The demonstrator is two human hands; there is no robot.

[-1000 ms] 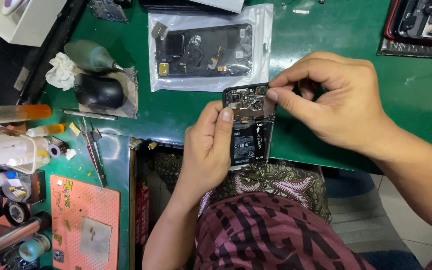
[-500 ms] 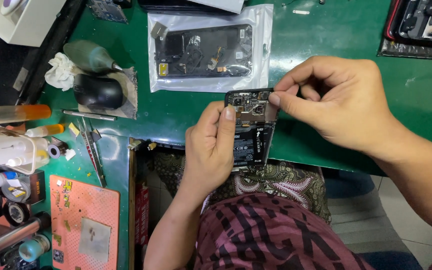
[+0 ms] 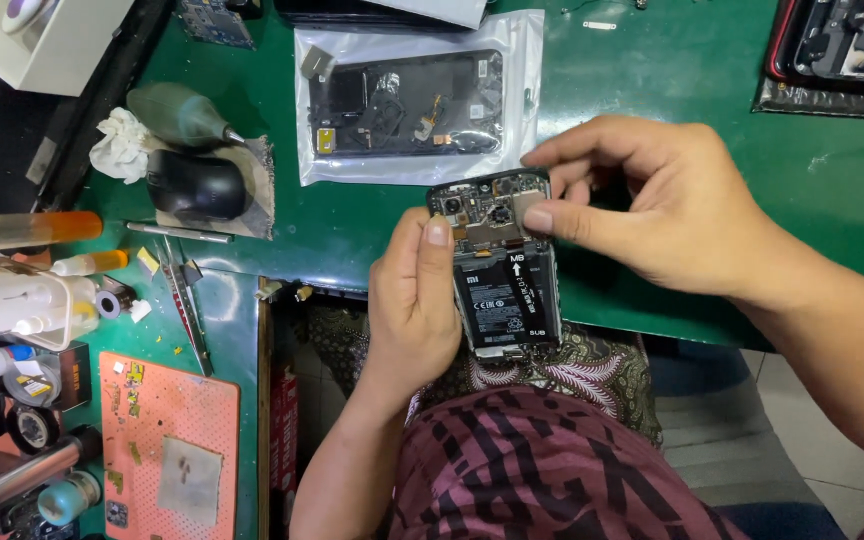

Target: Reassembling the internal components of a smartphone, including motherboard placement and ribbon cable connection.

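My left hand (image 3: 414, 300) holds the opened phone (image 3: 500, 262) at the green table (image 3: 652, 150) edge, above my lap. My right hand (image 3: 652, 205) pinches its top part with thumb and finger. Behind, a clear bag (image 3: 407, 95) contains another phone frame; a black mouse (image 3: 195, 185) lies left. Since before, the phone is almost not moved.

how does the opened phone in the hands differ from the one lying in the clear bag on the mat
The held phone is bare, gripped by the left hand and right hand; the bagged phone lies untouched in plastic. The held phone stands lengthwise, the bagged phone sideways. Both are dark with insides exposed.
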